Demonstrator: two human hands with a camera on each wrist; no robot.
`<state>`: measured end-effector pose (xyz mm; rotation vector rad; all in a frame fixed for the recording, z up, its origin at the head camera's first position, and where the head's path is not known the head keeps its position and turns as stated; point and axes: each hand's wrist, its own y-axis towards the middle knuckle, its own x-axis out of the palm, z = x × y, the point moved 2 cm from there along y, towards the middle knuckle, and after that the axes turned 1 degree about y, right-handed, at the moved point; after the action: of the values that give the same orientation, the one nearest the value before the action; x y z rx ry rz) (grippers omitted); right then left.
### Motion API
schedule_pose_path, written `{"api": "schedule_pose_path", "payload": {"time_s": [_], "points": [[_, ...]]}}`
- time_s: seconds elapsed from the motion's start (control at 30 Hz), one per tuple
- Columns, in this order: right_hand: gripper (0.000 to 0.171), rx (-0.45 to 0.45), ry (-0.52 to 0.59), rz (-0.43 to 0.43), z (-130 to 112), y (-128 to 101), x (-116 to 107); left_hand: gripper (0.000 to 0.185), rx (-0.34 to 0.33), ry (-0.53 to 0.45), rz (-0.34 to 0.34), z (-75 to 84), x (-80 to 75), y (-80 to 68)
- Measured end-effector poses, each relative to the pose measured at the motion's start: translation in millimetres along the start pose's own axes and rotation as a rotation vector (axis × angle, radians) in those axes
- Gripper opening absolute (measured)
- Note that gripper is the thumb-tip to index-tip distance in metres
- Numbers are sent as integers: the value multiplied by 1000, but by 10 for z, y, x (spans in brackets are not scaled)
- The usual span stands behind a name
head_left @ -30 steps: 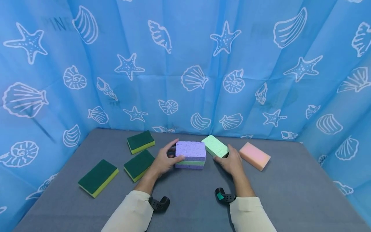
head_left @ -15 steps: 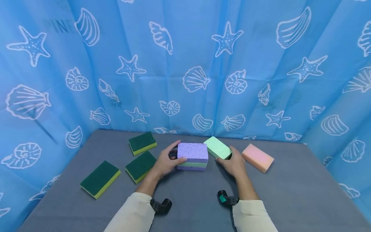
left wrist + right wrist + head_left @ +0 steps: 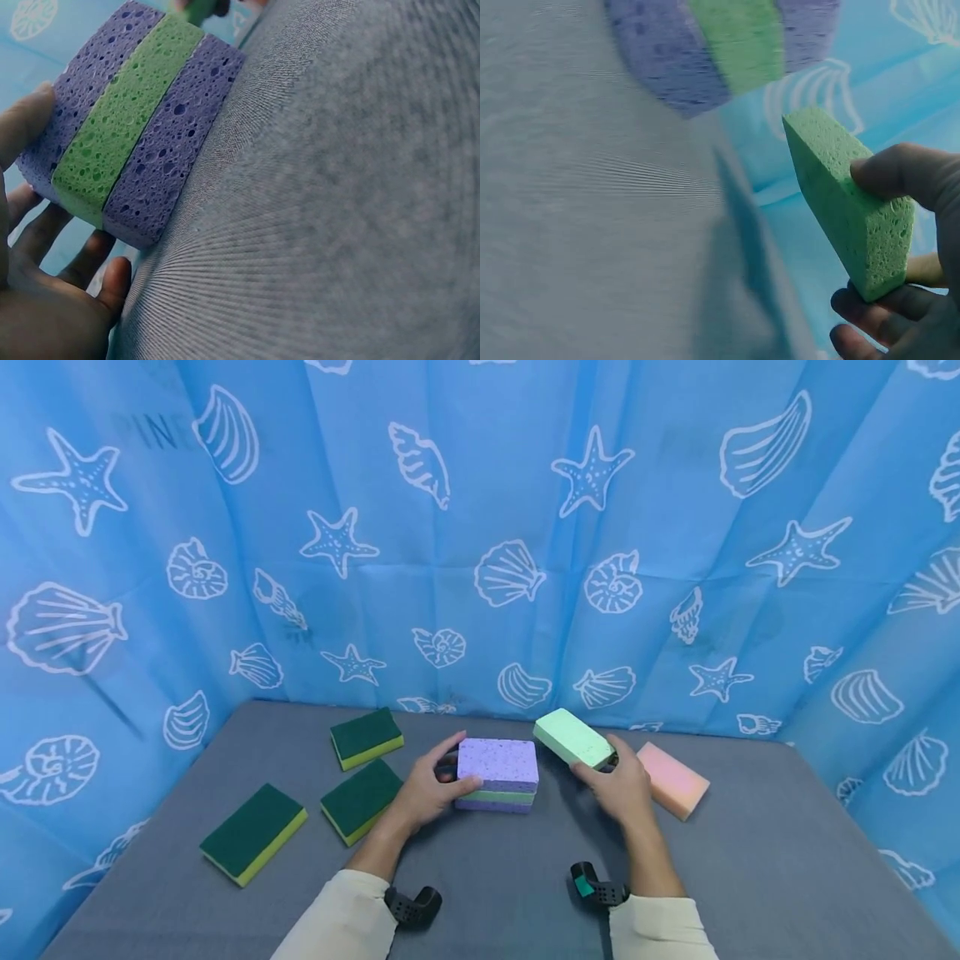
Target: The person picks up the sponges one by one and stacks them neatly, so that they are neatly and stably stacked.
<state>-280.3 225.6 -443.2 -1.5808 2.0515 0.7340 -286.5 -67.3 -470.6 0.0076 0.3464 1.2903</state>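
Note:
In the head view a stack of sponges [image 3: 497, 774] stands mid-table: purple on top, light green between, purple below. My left hand [image 3: 427, 789] holds the stack at its left side. In the left wrist view the thumb lies against the upper purple sponge [image 3: 90, 71], with the fingers spread along the stack's end. To the right, my right hand [image 3: 618, 781] pinches a loose light green sponge [image 3: 572, 739] by its near end. The right wrist view shows that green sponge [image 3: 847, 202] tilted and raised off the table, thumb on one face and fingers under the other.
Three green-and-yellow scouring sponges lie at the left, one at the back [image 3: 367, 737], one near my left forearm [image 3: 362, 799] and one farther left [image 3: 253, 833]. A pink-orange sponge [image 3: 673, 779] lies right of my right hand. A blue shell-print curtain [image 3: 480, 527] hangs behind the grey table [image 3: 517, 893].
My right hand has lifted the light green sponge off the table and moved slightly right with it. The left hand stays at the stack. The head view has shifted a little.

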Motion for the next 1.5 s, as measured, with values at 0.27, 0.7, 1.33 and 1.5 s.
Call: {"api": "schedule_pose_path", "payload": {"time_s": [0.27,0.7,1.33,1.5], "points": [[83,-8,128,-25,-210,-113,-350,72,-28,23,20,-3,24,-1],[82,-138,234,-13,-518,-252,-635,72,-30,26,19,-13,23,26],[74,-501,382,29,-757,-335,-547,70,-11,38,-1,414,-22,-118],[74,-548,384,14,-797,-349,-472,70,-3,31,-4,398,-19,-110]]}}
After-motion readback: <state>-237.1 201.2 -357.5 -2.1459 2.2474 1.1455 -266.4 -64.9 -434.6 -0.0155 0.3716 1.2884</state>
